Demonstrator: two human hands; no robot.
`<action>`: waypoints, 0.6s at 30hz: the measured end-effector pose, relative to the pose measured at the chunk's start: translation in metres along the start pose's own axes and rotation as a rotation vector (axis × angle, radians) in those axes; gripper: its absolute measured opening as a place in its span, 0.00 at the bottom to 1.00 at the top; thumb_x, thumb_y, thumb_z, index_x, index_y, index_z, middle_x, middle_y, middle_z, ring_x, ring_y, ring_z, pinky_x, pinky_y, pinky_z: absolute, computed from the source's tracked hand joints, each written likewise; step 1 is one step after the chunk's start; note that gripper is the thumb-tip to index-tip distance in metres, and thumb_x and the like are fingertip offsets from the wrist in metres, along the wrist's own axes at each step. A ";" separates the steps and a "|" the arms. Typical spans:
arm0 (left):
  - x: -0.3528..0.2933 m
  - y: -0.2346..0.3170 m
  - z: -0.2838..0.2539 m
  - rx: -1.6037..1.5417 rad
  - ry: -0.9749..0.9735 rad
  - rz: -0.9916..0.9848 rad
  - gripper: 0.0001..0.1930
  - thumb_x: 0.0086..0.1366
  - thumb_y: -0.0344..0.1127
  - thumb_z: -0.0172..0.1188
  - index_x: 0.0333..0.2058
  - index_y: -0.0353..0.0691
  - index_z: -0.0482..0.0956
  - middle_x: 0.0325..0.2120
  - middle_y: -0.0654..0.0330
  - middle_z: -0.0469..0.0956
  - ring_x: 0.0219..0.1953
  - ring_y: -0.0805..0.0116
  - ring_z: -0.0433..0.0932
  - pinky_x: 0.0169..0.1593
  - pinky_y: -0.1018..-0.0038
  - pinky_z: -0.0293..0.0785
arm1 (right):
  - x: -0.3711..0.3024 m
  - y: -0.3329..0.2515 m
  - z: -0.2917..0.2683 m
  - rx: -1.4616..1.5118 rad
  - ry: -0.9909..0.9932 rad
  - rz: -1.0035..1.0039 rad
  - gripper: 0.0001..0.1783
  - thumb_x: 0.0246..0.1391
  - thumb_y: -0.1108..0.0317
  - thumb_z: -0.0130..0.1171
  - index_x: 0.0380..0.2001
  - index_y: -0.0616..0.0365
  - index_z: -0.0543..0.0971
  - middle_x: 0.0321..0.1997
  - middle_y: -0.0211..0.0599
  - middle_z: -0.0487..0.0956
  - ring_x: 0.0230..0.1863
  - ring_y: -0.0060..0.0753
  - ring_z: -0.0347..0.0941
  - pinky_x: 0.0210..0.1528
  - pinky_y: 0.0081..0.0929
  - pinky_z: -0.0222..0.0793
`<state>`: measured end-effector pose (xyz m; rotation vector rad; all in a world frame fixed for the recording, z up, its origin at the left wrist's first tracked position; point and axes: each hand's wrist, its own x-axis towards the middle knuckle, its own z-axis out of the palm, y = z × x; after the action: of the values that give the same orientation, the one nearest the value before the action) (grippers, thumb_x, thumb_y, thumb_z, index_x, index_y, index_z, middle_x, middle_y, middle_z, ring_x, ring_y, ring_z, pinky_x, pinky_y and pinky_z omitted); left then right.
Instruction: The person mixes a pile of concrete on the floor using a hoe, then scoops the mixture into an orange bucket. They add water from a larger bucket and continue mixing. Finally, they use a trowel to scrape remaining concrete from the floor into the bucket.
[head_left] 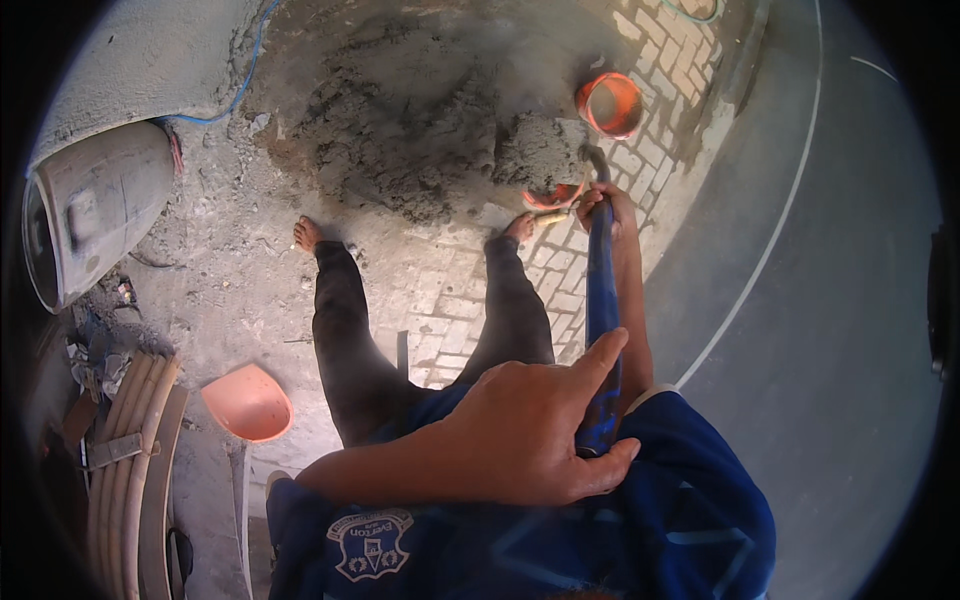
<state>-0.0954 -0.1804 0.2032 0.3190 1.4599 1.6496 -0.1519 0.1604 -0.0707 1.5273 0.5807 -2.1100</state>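
A long blue-handled hoe (601, 270) stretches away from my waist, its dark neck bending left to a blade heaped with wet grey mortar (540, 150). Near the neck, my right hand (610, 208) is closed round the handle. My left hand (530, 425) is at the handle's rear end, thumb and index finger reaching past it on either side; its other fingers are hidden. Just under the loaded blade sits an orange bucket (567, 195), partly covered by it. A second orange bucket (612, 105) stands beyond, to the right, with grey material inside.
A wide mortar pile (400, 120) lies ahead of my bare feet. Left of me are a worn greyish barrel (110, 210), a pinkish scoop-shaped container (250, 402) and stacked curved poles (130, 470). Brick paving (455, 320) borders a grey road (800, 340) on the right.
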 end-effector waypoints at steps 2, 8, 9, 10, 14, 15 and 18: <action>-0.012 -0.028 -0.012 0.077 0.016 0.040 0.42 0.58 0.44 0.66 0.64 0.25 0.58 0.25 0.51 0.80 0.23 0.59 0.81 0.30 0.69 0.74 | -0.003 -0.006 -0.022 -0.072 0.081 -0.168 0.05 0.56 0.74 0.50 0.26 0.56 0.68 0.17 0.26 0.68 0.17 0.21 0.66 0.23 0.24 0.68; -0.053 -0.157 -0.032 0.352 -0.028 -0.430 0.30 0.62 0.43 0.61 0.62 0.41 0.66 0.33 0.47 0.81 0.37 0.47 0.81 0.41 0.59 0.74 | 0.050 0.049 -0.066 -0.149 0.264 -0.402 0.06 0.55 0.74 0.52 0.24 0.56 0.70 0.18 0.32 0.69 0.16 0.28 0.65 0.20 0.28 0.66; -0.055 -0.188 -0.030 0.401 -0.013 -0.429 0.29 0.62 0.43 0.61 0.60 0.42 0.68 0.34 0.48 0.81 0.37 0.47 0.81 0.41 0.58 0.74 | 0.060 0.058 -0.075 -0.156 0.293 -0.433 0.06 0.55 0.74 0.52 0.25 0.57 0.70 0.19 0.33 0.69 0.16 0.30 0.65 0.20 0.29 0.66; -0.059 -0.219 -0.027 0.453 0.007 -0.437 0.27 0.61 0.43 0.61 0.59 0.43 0.70 0.34 0.49 0.81 0.37 0.48 0.81 0.42 0.58 0.74 | 0.065 0.069 -0.079 -0.182 0.272 -0.453 0.05 0.55 0.75 0.53 0.25 0.58 0.71 0.19 0.34 0.69 0.17 0.33 0.67 0.20 0.31 0.67; -0.061 -0.324 -0.016 0.764 -0.004 -0.493 0.22 0.60 0.40 0.60 0.53 0.44 0.75 0.34 0.51 0.81 0.37 0.49 0.81 0.41 0.55 0.74 | 0.060 0.099 -0.081 -0.235 0.329 -0.558 0.05 0.51 0.80 0.53 0.31 0.66 0.68 0.21 0.45 0.72 0.18 0.39 0.70 0.20 0.37 0.70; -0.064 -0.345 -0.014 0.801 0.046 -0.469 0.23 0.59 0.40 0.60 0.54 0.44 0.74 0.34 0.51 0.81 0.37 0.49 0.81 0.40 0.55 0.74 | 0.059 0.106 -0.086 -0.200 0.370 -0.565 0.07 0.51 0.81 0.53 0.33 0.66 0.67 0.22 0.46 0.72 0.17 0.40 0.70 0.20 0.38 0.70; -0.066 -0.376 -0.012 0.841 0.166 -0.409 0.25 0.58 0.40 0.61 0.55 0.43 0.72 0.34 0.52 0.82 0.37 0.49 0.81 0.41 0.54 0.74 | 0.039 0.118 -0.082 -0.185 0.443 -0.596 0.07 0.50 0.82 0.56 0.31 0.65 0.68 0.22 0.43 0.71 0.18 0.40 0.70 0.22 0.41 0.73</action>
<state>0.0992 -0.2685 -0.1141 0.3116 2.1331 0.6912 -0.0298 0.1088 -0.1391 1.8861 1.5034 -2.0184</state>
